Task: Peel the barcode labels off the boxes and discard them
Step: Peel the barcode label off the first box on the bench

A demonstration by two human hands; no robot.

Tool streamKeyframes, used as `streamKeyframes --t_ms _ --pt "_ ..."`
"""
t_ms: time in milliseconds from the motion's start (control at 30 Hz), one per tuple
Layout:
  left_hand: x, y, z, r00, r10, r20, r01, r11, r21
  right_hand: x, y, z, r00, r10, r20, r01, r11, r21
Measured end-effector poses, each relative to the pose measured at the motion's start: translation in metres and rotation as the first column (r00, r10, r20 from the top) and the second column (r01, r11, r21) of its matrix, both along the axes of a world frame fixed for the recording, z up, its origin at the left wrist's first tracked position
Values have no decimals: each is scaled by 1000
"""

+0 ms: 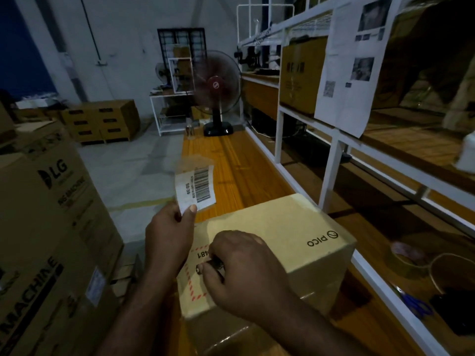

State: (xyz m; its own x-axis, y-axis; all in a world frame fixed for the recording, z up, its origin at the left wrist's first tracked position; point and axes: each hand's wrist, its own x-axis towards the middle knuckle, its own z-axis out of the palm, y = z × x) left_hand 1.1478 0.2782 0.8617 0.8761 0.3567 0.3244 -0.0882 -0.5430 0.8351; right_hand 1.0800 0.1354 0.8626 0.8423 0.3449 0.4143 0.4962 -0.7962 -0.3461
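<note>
A white barcode label with clear tape along its edge is held up in the air, pinched at its lower edge by my left hand. Below it a brown PICO cardboard box sits on the orange wooden table. On the box's top is a red dashed frame with printed digits. My right hand rests on that spot, fingers curled round a small dark cylindrical tool pressed to the box.
Large LG washing-machine cartons stand at the left. A white metal shelf rack with boxes and taped paper sheets runs along the right. A standing fan is at the table's far end. Tape rolls and blue scissors lie on the lower right shelf.
</note>
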Motion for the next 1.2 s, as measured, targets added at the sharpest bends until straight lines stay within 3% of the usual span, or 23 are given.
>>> streamKeyframes --t_ms 233,433,767,900,1033,1100,1200 --pt "-6 -18 -3 997 -50 -61 36 977 -210 48 -11 -4 988 -145 46 147 989 -34" --pt "18 -32 -7 990 -15 -139 -1 993 -119 80 -2 -9 966 -243 88 250 965 -79" --pt "-18 -33 -26 997 -44 63 59 964 -258 45 -12 -15 983 -156 99 155 988 13" --pt "-24 -32 -26 998 -48 46 60 949 -311 63 -42 9 987 -149 -60 150 988 22" --pt "-31 -31 -33 999 -11 32 23 920 -390 107 -114 24 777 -572 -261 556 819 -140" --pt "-30 -32 -32 1000 2 22 7 921 -389 117 -128 23 752 -569 -334 560 818 -133" --pt "-27 -30 -23 1000 -15 -9 11 935 -353 120 -127 27 809 -508 -296 514 855 -63"
